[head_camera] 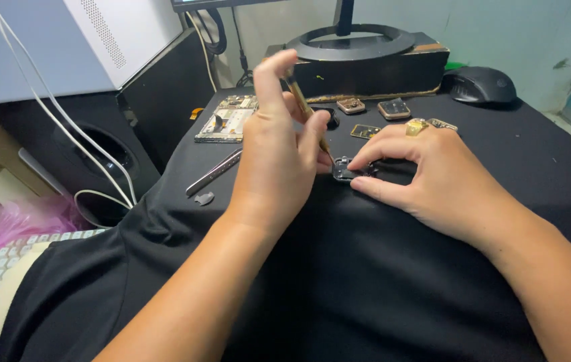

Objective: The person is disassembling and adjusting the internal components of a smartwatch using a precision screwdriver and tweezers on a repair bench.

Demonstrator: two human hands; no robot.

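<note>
Small dark part (343,169), pinched between right fingers (372,155)

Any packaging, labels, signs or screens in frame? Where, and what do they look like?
Monitor: top edge, only its dark bottom edge shows, above a round black stand base.
Pink plastic bag: left edge, crumpled, translucent.
No labels or signs visible.
</note>
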